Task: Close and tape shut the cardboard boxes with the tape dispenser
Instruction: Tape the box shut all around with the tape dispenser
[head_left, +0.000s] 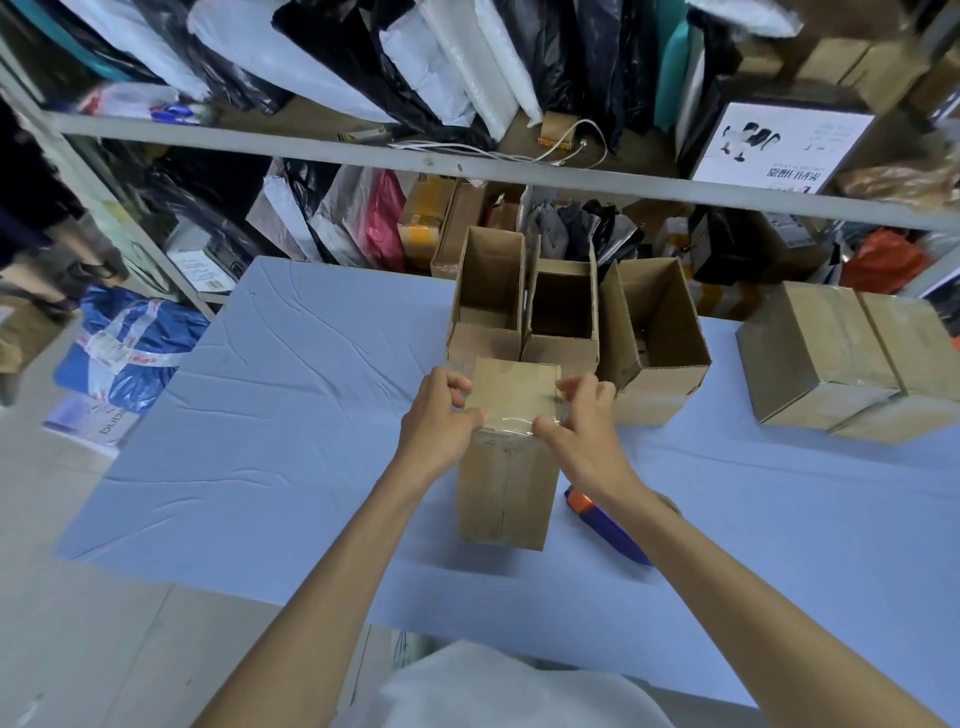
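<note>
- Both hands are on the closed box (506, 467). It stands upright between them, flaps down.
- The left hand (441, 415) clamps the box's top left corner, fingers curled over the lid and thumb on the near face.
- The right hand (582, 421) mirrors it on the top right corner, fingers hooked over the lid and thumb pressing the near edge.
- A clear strip of tape (511, 418) runs across the lid's near edge between the two thumbs. I'd say they are smoothing it down, so this box is all but sealed.
- The tape dispenser (608, 525) lies on the table (260, 415) just under the right forearm. Neither hand holds it.
- Beyond the fingertips stand three open boxes (563, 317), touching the closed one's far side, flaps up and no tape to be seen. Those are the work left.
- Well off to the right of the right hand sit two sealed boxes (815, 353), side by side, glossy on top and apparently finished.
- My tally: two done, one nearly there, three to go, roughly the halfway mark.
- Next, by my reckoning: set this one aside, pull an open box close and take up the dispenser.
</note>
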